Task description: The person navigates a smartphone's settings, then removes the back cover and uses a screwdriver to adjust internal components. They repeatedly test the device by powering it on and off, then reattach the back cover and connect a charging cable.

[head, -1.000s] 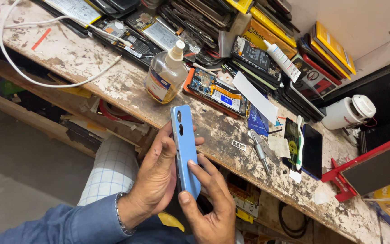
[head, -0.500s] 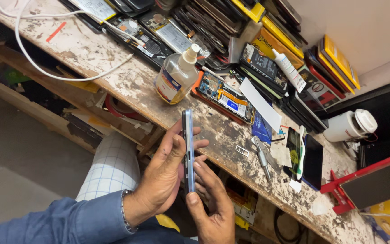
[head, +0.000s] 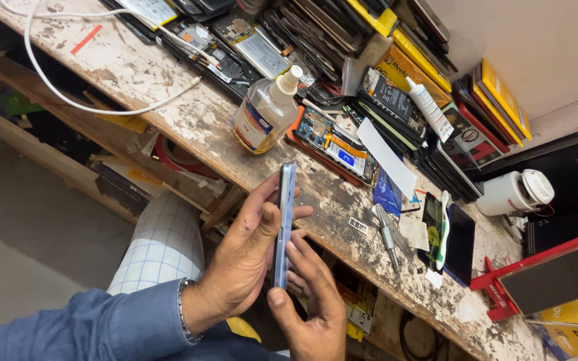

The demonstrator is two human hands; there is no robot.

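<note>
Turned edge-on since a second ago, the blue phone point(head: 283, 224) sits lower centre; I see my left hand point(head: 245, 257) and right hand point(head: 309, 301) both grasping it (clear bottle point(head: 264, 115) above).

Yellow boxes point(head: 496, 100) are stacked at my bench's back, a white-labelled bottle point(head: 262, 113) stands mid-bench, and a dark screen point(head: 556, 275) leans in a red stand point(head: 496, 287).
</note>
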